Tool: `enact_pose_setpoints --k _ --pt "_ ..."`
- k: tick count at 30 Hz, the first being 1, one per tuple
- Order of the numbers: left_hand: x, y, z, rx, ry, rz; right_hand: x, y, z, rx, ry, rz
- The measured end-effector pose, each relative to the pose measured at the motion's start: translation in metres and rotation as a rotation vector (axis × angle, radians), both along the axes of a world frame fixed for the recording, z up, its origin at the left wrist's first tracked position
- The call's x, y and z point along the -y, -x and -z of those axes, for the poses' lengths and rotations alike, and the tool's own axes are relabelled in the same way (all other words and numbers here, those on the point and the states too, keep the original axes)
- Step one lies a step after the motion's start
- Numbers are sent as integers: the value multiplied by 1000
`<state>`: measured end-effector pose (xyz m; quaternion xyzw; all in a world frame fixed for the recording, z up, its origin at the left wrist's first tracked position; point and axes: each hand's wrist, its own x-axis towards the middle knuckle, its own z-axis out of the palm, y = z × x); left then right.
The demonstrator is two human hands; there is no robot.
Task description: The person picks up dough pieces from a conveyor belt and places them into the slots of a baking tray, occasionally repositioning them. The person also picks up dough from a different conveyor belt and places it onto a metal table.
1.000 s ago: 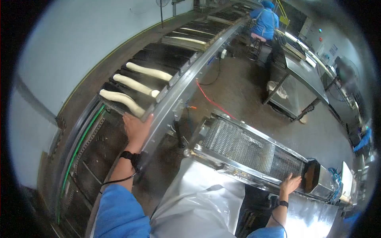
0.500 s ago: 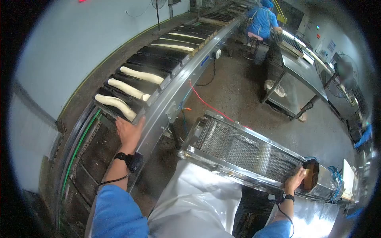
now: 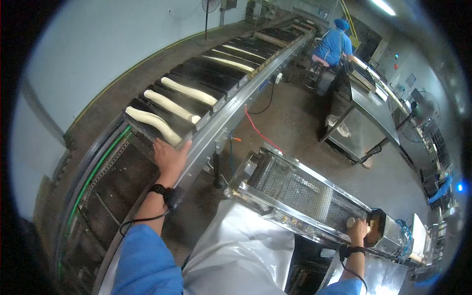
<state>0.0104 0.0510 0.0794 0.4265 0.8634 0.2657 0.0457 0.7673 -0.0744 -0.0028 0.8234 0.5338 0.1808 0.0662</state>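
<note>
On the left, my left hand (image 3: pixel 170 158) rests with spread fingers against the near edge of the closest black tray (image 3: pixel 184 129). A pale, rope-like dough strip (image 3: pixel 153 123) lies in that tray just ahead of my fingers. Two more dough strips (image 3: pixel 172 104) lie in the trays behind it. At lower right, my right hand (image 3: pixel 359 231) has its fingers round a pale dough piece (image 3: pixel 351 222), whose rounded end shows. That hand is over the mesh belt (image 3: pixel 305 189) of a small metal conveyor, beside the boxy metal outlet (image 3: pixel 377 227).
The tray line (image 3: pixel 255 81) runs away to the upper right, with thinner dough strips farther along. A person in blue (image 3: pixel 334 46) sits beside a steel table (image 3: pixel 371 110). A red hose (image 3: pixel 260 129) hangs between the two conveyors.
The outlet-side hand, my right, has shifted slightly left, and a dough piece now shows in it. My left hand stays at the tray edge. The camera view has shifted a little.
</note>
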Motion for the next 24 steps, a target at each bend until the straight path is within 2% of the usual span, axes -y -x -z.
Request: enact_pose_setpoints --k 1,2,4,6,10,12,14,16,19,20,24 --pt "0 -1 -1 20 7 -14 -6 -3 -5 18 46 -117" --pt "0 -2 -2 40 15 -29 -18 -3 -15 26 44 -117" --pt "0 -1 -3 35 17 -12 -55 4 -48 -408 -58 -123" --pt "-1 1 0 29 20 3 -90 38 -112 -1058 -300 -270" --pt "-1 4 9 -20 -21 40 -134 185 -265 -1484 -549 -516" --pt "-1 5 9 -19 -35 33 -173 219 -307 -1838 -484 -699" --pt "1 6 7 -15 -36 53 -178 295 -332 -2048 -313 -1225" --pt "4 5 0 27 -32 50 -178 348 -354 -2030 -403 -1210" --pt "2 7 8 -8 -79 55 -175 365 -351 -1959 -391 -1191" --pt "0 7 9 3 -61 39 -172 358 -342 -1957 -397 -1189" --pt "-5 14 23 28 -108 25 -131 307 -260 -1704 -307 -796"
